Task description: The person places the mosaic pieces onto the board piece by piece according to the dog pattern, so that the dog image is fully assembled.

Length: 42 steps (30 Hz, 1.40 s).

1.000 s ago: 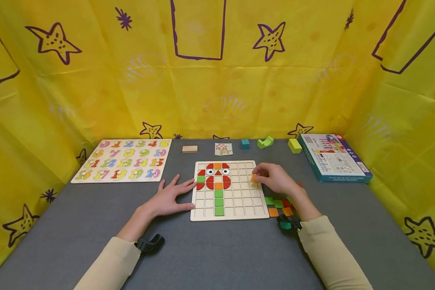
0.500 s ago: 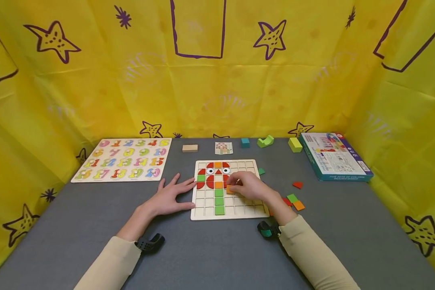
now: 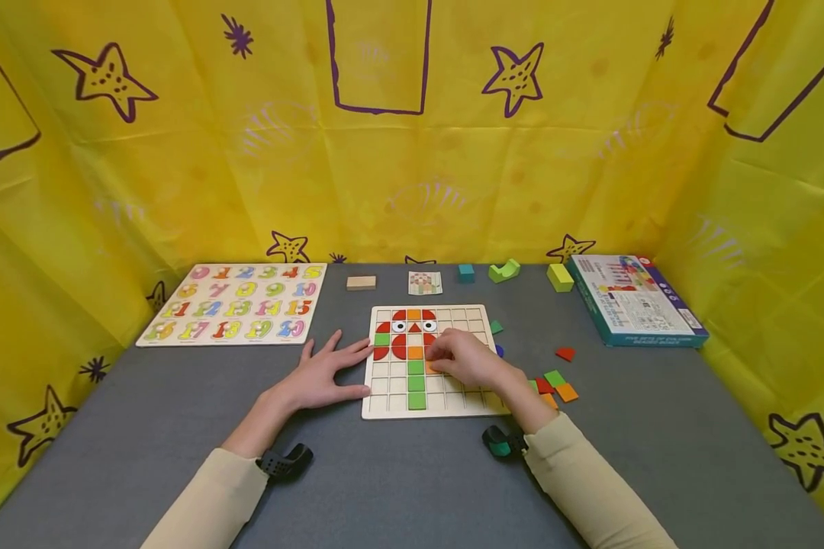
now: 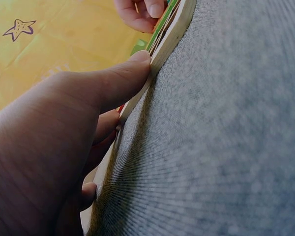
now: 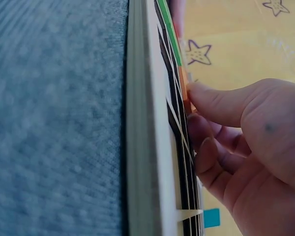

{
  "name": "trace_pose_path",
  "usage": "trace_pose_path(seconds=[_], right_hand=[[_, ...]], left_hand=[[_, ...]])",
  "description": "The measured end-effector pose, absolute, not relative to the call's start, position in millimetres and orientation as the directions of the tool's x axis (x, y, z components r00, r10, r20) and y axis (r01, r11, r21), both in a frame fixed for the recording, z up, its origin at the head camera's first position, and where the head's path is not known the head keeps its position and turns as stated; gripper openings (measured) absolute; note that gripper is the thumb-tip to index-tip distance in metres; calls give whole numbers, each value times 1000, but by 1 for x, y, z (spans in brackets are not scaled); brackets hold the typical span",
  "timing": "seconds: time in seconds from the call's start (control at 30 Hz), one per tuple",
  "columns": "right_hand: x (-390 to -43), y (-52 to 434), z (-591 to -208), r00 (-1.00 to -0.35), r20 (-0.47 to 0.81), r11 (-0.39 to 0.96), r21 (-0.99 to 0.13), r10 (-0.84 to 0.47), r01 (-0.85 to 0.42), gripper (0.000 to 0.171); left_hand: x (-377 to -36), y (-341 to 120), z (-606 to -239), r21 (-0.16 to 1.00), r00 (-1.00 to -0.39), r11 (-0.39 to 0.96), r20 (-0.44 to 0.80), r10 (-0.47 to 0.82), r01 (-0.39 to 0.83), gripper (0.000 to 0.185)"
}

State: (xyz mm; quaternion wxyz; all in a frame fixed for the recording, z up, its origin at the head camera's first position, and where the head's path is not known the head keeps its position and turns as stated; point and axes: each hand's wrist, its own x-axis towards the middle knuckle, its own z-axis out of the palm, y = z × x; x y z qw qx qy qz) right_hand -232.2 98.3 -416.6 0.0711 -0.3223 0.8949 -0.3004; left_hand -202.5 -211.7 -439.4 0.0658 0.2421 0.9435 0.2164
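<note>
A wooden grid board lies on the table, with red, orange and green tiles and two eye tiles set in its cells. My left hand is spread flat, fingertips and thumb touching the board's left edge; in the left wrist view the thumb rests on that edge. Over the board's middle, my right hand pinches an orange square tile between thumb and fingers. That tile sits at a cell just right of the top green square of a green column. Fingers cover part of it.
Loose red, green and orange tiles lie right of the board. Behind stand a number puzzle, a pattern card, several blocks and a box. Yellow cloth surrounds the table.
My right hand has carried the orange tile leftward from the board's right edge, then slightly lower into a cell beside the green column. The left hand has stayed in place.
</note>
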Motion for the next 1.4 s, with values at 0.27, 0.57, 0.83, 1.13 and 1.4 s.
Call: trace_pose_path(seconds=[0.27, 0.57, 0.83, 1.13, 1.4], right_hand=[[-231, 99, -416, -791, 60, 617, -590, -609, -520, 10], [-232, 118, -412, -814, 88, 597, -636, -574, -489, 19], [-225, 157, -407, -855, 101, 612, -656, -508, -441, 23], [-213, 198, -413, -833, 122, 606, -631, -539, -484, 18], [-202, 220, -415, -814, 71, 603, -635, -577, -483, 19]], left_hand=[[-202, -212, -440, 440, -871, 787, -23, 490, 431, 85], [-201, -212, -438, 441, -873, 789, -24, 488, 429, 84], [-202, -211, -438, 436, -876, 793, -21, 482, 426, 85], [-202, -211, -439, 436, -874, 791, -22, 485, 428, 85], [-202, -212, -439, 438, -876, 793, -26, 482, 423, 84]])
